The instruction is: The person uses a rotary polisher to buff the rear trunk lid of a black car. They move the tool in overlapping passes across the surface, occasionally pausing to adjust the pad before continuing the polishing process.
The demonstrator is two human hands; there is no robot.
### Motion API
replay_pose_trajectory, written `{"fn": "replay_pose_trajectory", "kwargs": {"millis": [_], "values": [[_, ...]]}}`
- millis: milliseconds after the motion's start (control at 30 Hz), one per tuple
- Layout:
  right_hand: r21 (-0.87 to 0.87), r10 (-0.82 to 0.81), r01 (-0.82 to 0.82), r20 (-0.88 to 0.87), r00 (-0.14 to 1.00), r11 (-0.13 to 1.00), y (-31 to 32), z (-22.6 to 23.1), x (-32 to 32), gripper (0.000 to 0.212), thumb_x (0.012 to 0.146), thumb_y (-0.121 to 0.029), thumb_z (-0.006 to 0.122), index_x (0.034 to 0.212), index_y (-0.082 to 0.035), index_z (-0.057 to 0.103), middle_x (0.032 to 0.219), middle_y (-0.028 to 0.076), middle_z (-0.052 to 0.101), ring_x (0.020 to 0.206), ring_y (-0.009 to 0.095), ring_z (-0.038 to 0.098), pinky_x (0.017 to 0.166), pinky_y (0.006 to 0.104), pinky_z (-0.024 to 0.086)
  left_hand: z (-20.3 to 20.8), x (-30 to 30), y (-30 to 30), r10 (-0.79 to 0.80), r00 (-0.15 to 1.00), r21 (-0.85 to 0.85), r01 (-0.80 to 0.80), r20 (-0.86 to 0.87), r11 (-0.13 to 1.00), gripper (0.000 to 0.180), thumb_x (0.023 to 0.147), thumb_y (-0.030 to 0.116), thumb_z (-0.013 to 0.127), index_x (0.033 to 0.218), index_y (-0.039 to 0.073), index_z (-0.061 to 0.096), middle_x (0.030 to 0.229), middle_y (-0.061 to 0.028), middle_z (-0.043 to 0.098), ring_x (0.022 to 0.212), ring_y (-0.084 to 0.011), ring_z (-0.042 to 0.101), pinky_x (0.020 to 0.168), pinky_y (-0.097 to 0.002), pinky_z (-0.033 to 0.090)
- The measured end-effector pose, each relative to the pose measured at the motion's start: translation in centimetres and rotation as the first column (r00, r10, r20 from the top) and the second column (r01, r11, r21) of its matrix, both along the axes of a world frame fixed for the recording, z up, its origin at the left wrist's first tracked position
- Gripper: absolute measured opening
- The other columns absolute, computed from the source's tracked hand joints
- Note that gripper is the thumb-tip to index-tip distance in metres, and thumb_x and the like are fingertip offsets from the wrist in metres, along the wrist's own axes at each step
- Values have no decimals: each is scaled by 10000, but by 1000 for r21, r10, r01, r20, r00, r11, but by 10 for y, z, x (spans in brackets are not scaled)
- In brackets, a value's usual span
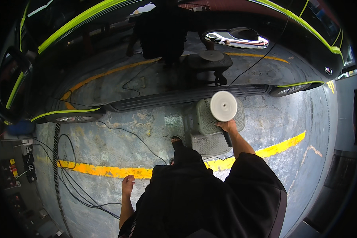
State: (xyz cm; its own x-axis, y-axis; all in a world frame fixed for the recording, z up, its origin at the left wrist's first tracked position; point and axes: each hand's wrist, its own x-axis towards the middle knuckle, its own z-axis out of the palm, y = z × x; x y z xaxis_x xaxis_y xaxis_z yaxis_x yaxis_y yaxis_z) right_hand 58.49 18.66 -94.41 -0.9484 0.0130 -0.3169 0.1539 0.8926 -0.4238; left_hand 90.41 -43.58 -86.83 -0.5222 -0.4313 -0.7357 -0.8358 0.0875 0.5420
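Observation:
My right hand [227, 126] is closed around a polisher, with its round white pad [223, 106] facing up and its black handle [227, 139] pointing back toward me. The polisher is over a grey step stool [202, 119] with a textured top, and it covers part of that top. My left hand [128, 185] hangs low over the floor, its fingers curled in with nothing visible in them. Ahead stands a glossy black car [162, 75], its paint edges lined with yellow-green masking tape [79, 20].
A chrome door handle [237, 38] is on the car's side, above a dark running board [186, 96]. Black cable [79, 186] lies looped on the floor at left. A yellow line [107, 171] crosses the worn grey floor. Bottles and tools [14, 168] stand at far left.

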Motion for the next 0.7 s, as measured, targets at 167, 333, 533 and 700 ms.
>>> {"fn": "replay_pose_trajectory", "kwargs": {"millis": [167,333,533,700], "values": [[-65,-142,155,175,974,986,-9,25,-7,656,750,-397,925,1343,-215,710,1353,71,717,1307,272,635,1111,381,497,12,-10,13,78,996,50,-80,41,996,425,984,328,685,1235,-14,688,1141,-100,721,1028,-195,694,844,-337,583],[83,92,-90,-29,995,993,5,-11,-1,676,728,-394,935,1339,-207,713,1343,73,722,1292,279,645,1093,389,511,16,-21,17,70,997,53,-72,46,996,441,982,334,692,1242,-22,687,1132,-101,721,1023,-192,693,843,-329,581],[-70,-155,168,159,975,983,-5,7,-4,657,740,-399,933,1330,-210,717,1349,64,721,1315,267,627,1125,376,481,3,-9,12,29,999,17,-29,23,999,507,967,446,664,1270,41,685,1097,-93,741,909,-179,708,744,-306,515],[-73,-11,12,7,1000,997,13,-16,3,675,716,-377,931,1329,-194,712,1346,87,719,1288,286,644,1083,401,515,2,-18,11,-8,1000,8,8,-12,1000,531,959,493,648,1272,66,690,1084,-81,746,859,-169,708,693,-291,478]]}}
